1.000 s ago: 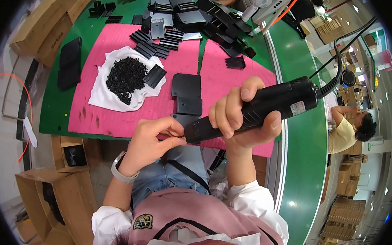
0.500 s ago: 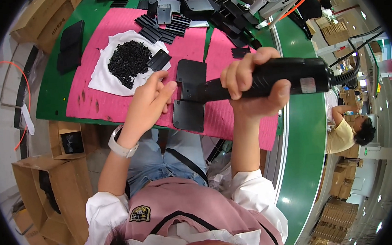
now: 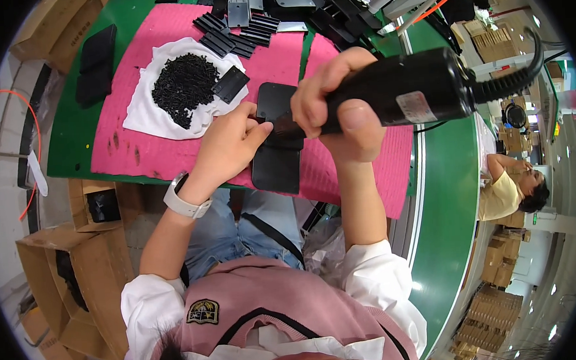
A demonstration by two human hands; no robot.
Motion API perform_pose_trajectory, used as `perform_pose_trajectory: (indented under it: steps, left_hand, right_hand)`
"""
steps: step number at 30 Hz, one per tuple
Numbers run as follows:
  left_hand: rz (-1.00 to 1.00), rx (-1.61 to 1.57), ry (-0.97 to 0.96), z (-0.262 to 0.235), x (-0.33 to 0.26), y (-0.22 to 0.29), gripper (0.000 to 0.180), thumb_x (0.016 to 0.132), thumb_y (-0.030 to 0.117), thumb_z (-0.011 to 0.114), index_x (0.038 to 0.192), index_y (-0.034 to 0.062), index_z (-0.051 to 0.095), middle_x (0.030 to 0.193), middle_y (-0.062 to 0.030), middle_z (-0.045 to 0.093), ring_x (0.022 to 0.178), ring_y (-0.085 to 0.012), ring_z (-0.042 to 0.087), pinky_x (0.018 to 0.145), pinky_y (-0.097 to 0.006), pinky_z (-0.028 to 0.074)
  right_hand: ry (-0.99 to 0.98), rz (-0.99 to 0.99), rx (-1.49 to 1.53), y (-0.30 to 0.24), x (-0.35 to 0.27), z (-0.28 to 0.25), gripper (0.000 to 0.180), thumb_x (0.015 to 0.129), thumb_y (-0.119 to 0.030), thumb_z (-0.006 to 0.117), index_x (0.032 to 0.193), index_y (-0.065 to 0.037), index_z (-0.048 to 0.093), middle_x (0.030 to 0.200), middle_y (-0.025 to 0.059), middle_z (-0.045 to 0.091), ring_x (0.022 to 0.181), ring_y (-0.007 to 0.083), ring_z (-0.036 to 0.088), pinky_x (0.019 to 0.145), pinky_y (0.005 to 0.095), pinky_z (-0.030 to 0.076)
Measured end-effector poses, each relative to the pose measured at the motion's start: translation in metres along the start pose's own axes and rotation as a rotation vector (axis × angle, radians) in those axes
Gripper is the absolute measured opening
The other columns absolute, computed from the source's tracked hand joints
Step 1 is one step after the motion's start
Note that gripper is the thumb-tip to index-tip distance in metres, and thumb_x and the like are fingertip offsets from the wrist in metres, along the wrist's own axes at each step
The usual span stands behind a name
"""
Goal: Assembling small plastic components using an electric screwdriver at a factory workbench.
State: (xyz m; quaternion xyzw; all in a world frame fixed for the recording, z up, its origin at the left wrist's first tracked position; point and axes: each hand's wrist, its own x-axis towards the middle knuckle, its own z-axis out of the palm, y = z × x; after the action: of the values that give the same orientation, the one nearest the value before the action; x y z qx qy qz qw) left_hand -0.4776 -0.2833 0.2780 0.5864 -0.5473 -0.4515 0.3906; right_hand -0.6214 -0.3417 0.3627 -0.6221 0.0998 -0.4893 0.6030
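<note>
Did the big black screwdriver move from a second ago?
Yes. The electric screwdriver moved from the pink mat's near edge onto the black plate.

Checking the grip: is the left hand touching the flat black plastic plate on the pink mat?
Touching. The head view shows the left hand's fingertips resting on the flat black plastic plate's upper edge.

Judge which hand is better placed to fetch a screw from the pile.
Left. The left hand only steadies the black plate and lies beside the screw pile; the right hand grips the driver.
</note>
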Motion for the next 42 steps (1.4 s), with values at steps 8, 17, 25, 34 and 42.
perform_pose_trajectory:
  steps: [8, 17, 25, 34, 42]
  left_hand:
    - [0.081, 0.062, 0.081, 0.002, -0.001, 0.002, 0.026, 0.084, 0.02, 0.06, 0.096, -0.0024, 0.054, 0.063, -0.0132, 0.061, 0.059, -0.0284, 0.06, 0.053, -0.038, 0.041]
    - [0.117, 0.093, 0.102, 0.007, 0.001, -0.004, 0.024, 0.083, 0.017, 0.06, 0.095, -0.0028, 0.054, 0.063, -0.0144, 0.061, 0.058, -0.0302, 0.06, 0.053, -0.04, 0.04]
    - [0.099, 0.14, 0.197, 0.004, -0.004, -0.004, 0.036, 0.077, 0.029, 0.068, 0.091, -0.0028, 0.06, 0.061, -0.0138, 0.06, 0.058, -0.0314, 0.061, 0.052, -0.041, 0.043]
    - [0.23, -0.176, 0.415, -0.007, -0.076, -0.004, 0.045, 0.071, 0.022, 0.077, 0.101, 0.0009, 0.052, 0.051, -0.0052, 0.047, 0.045, -0.0139, 0.044, 0.047, -0.03, 0.032]
    - [0.107, -0.896, 1.573, -0.199, -0.277, -0.172, 0.013, 0.08, 0.016, 0.067, 0.09, 0.0074, 0.066, 0.077, -0.0021, 0.061, 0.065, -0.0118, 0.054, 0.067, -0.029, 0.046]
  right_hand:
    - [-0.084, 0.026, -0.016, 0.009, 0.01, 0.004, 0.042, 0.077, -0.032, 0.071, 0.09, -0.001, 0.044, 0.057, 0.0063, 0.046, 0.042, 0.0123, 0.041, 0.038, 0.024, 0.034]
    - [-0.06, 0.03, -0.016, 0.009, 0.007, 0.003, 0.038, 0.078, -0.027, 0.069, 0.088, -0.001, 0.044, 0.057, 0.0055, 0.045, 0.041, 0.0123, 0.04, 0.038, 0.025, 0.034]
    - [0.037, -0.051, -0.078, -0.004, -0.013, 0.006, 0.043, 0.077, -0.031, 0.068, 0.103, -0.002, 0.049, 0.06, 0.0036, 0.048, 0.045, 0.0123, 0.044, 0.043, 0.0268, 0.036]
    - [0.454, 0.216, -1.098, -0.051, -0.062, -0.088, 0.038, 0.079, -0.016, 0.07, 0.109, 0.002, 0.057, 0.067, 0.0029, 0.052, 0.05, 0.0091, 0.047, 0.047, 0.0223, 0.039]
    - [0.404, 0.254, -1.744, -0.036, -0.094, -0.175, 0.066, 0.077, -0.031, 0.071, 0.126, 0.006, 0.047, 0.121, 0.0258, 0.055, 0.112, 0.036, 0.055, 0.096, 0.0392, 0.043]
